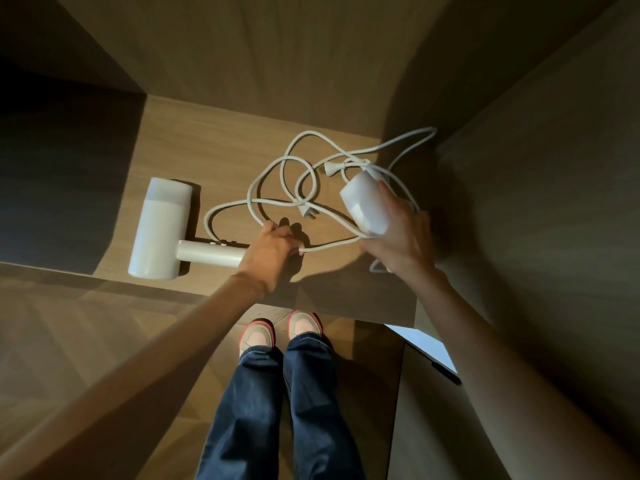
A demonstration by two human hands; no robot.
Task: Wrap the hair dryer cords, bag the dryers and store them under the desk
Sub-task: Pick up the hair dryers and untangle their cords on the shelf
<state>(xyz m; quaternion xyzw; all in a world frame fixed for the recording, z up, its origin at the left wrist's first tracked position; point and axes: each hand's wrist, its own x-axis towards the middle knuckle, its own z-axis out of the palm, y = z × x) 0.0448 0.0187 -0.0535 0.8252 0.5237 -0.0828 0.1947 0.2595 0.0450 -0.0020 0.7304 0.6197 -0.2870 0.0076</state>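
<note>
A white hair dryer (162, 230) lies on the wooden desk (207, 150), barrel to the left and handle pointing right. My left hand (270, 251) covers the end of its handle and pinches the white cord (332, 244) where it leaves the handle. My right hand (398, 237) holds a second white hair dryer (365, 206) lifted above the desk at the right. Loose white cords (277, 168) lie tangled in loops between the two dryers. Two plugs show, one (309, 213) near the middle and one (330, 168) farther back.
Wooden walls enclose the desk at the back (277, 64) and on the right (536, 202). A dark opening (52, 168) lies to the left. My legs and shoes (284, 332) stand on the wooden floor below the desk's front edge. A bright patch (426, 344) shows at lower right.
</note>
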